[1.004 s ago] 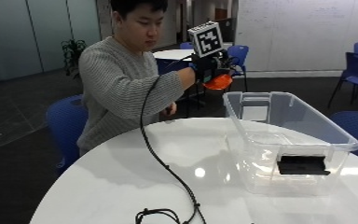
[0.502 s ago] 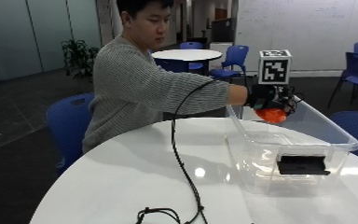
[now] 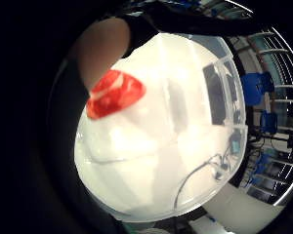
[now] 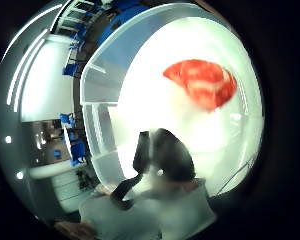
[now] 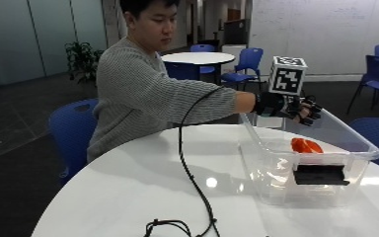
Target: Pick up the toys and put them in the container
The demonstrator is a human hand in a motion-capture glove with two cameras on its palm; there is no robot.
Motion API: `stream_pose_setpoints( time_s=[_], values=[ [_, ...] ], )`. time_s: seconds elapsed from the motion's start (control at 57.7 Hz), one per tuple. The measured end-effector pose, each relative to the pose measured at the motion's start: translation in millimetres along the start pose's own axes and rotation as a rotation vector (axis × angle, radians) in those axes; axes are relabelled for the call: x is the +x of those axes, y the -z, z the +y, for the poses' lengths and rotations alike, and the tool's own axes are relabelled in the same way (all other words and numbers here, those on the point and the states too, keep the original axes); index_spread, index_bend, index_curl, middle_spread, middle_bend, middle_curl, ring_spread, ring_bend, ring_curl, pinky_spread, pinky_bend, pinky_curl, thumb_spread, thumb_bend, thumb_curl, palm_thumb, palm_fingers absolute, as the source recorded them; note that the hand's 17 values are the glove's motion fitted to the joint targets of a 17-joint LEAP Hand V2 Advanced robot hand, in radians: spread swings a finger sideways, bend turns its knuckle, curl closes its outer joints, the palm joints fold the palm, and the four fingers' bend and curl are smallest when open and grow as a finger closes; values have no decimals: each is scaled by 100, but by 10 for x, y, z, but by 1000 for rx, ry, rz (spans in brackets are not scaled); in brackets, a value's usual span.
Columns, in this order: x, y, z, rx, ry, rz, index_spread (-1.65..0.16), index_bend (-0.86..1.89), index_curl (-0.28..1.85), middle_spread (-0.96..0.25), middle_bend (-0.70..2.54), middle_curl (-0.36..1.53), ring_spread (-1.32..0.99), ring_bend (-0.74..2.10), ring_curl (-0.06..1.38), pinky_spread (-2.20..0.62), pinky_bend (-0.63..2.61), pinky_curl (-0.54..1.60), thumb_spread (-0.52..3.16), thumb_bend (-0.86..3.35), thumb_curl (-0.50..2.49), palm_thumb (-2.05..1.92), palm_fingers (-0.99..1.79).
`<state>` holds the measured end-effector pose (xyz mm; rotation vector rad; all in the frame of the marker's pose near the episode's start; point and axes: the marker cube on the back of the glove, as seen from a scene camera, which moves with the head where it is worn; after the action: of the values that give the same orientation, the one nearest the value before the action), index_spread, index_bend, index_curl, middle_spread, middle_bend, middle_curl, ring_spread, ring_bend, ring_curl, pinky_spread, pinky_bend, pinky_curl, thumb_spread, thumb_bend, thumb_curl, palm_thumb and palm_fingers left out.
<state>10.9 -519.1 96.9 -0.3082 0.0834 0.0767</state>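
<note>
Toy [image 5: 306,145] in container [image 5: 268,163] | hand [image 5: 288,107] above, fingers relaxed | table [image 5: 124,182] underneath

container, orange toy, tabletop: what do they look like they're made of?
Container: clear, glossy plastic by the look; the table shows through its walls. It has a black latch, probably plastic too.
Orange toy: smooth orange-red with paler streaks, likely plastic or rubber; can't tell which.
Tabletop: white, glossy, reflects a light; probably laminate.
</note>
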Motion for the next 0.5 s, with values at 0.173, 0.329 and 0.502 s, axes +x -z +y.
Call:
stream_pose_setpoints(
  time_s=[0.173, 0.329, 0.502],
  values=[
    [38, 22, 236, 9, 2, -21, -37, 10, 43, -18, 14, 48, -20, 37, 46, 3, 81, 36, 133, -2, 59, -1, -21],
    [279, 340, 883, 101, -34, -133, -36, 12, 37, -17, 14, 42, -16, 31, 44, 5, 76, 34, 136, -2, 50, -1, -18],
    [794, 415, 2074, 184, -23, -122, -37, 15, 34, -17, 16, 38, -14, 26, 42, 6, 70, 33, 139, -1, 43, -1, -12]
  ],
)
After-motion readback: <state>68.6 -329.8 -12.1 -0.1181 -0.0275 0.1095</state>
